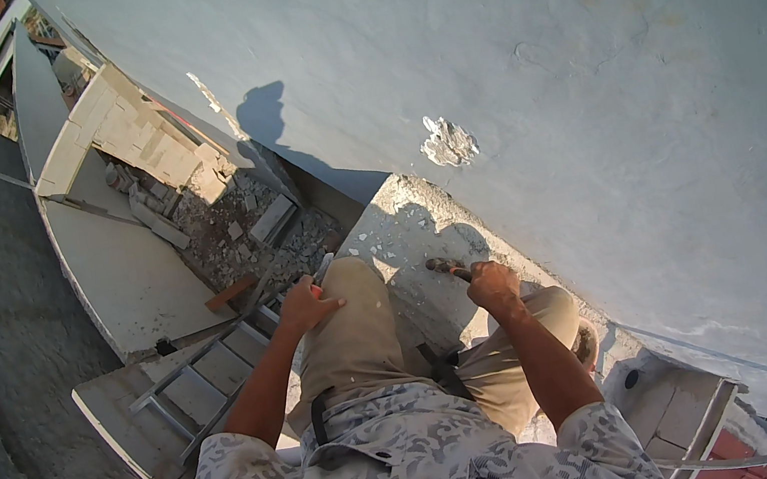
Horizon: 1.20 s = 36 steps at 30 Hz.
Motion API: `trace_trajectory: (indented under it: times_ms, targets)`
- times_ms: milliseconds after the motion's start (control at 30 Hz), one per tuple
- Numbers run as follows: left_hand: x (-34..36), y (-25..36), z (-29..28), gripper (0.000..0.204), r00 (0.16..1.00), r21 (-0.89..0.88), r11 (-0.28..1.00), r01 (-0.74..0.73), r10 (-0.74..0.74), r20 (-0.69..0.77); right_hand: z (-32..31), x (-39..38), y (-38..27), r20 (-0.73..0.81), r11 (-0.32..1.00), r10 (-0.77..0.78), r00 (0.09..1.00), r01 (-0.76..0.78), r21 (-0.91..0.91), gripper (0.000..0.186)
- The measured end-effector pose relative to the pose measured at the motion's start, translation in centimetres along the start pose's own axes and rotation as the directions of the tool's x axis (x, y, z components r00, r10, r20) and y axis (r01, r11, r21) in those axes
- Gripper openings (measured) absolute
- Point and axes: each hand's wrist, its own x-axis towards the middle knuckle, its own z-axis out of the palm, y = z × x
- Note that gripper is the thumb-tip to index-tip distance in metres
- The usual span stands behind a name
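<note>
My right hand (495, 288) is closed round the handle of a hammer (444, 266), whose dark head lies over the concrete ledge (407, 225). On my left thigh rests my left hand (305, 305), its fingers wrapped round a chisel (323, 269) with a red grip and a pale metal end; most of that tool is hidden. Ahead of both hands, the grey plastered wall (584, 104) has a rough white chipped patch (448, 141). Small pale flakes lie scattered on the ledge near my left knee. Neither tool touches the wall.
To the left the ledge drops to a lower area with rubble (228, 220) and broken blocks. An aluminium ladder (193, 388) leans up beside my left arm. Beyond stands a pale block wall (125, 120). Lower right is a block structure (670, 405) with a metal edge.
</note>
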Motion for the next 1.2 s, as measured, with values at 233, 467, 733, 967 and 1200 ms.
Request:
trace_trajectory:
  times_ms: [233, 467, 733, 967, 1200]
  targets:
    - [1.9, 1.0, -0.1, 0.063, 0.997, 0.050, 0.998, -0.047, 0.043, 0.063, -0.2, -0.1, -0.1, -0.005, 0.997, 0.048, 0.999, -0.048, 0.061, 0.028]
    - [2.6, 4.9, -0.8, 0.044, 0.975, -0.193, 0.972, 0.133, -0.094, 0.200, -2.0, -0.5, -0.7, 0.021, 0.993, 0.090, 0.996, -0.091, 0.080, 0.028]
    - [6.3, 9.0, 2.9, 0.030, 0.918, -0.711, 0.696, 0.101, 0.210, 0.336, -1.1, -0.2, -0.2, 0.008, 0.999, 0.050, 0.999, -0.050, 0.005, 0.024]
    - [8.4, 15.7, 3.8, 0.030, 0.925, -0.863, 0.466, 0.194, 0.207, 0.319, 6.2, 0.5, -1.6, 0.078, 0.997, -0.034, 0.996, 0.029, 0.071, 0.030]
    - [12.0, 17.7, 4.1, 0.035, 0.837, -0.890, 0.274, 0.363, 0.324, 0.441, 13.5, -0.4, 0.0, 0.075, 0.722, 0.272, 0.959, -0.255, 0.643, 0.031]
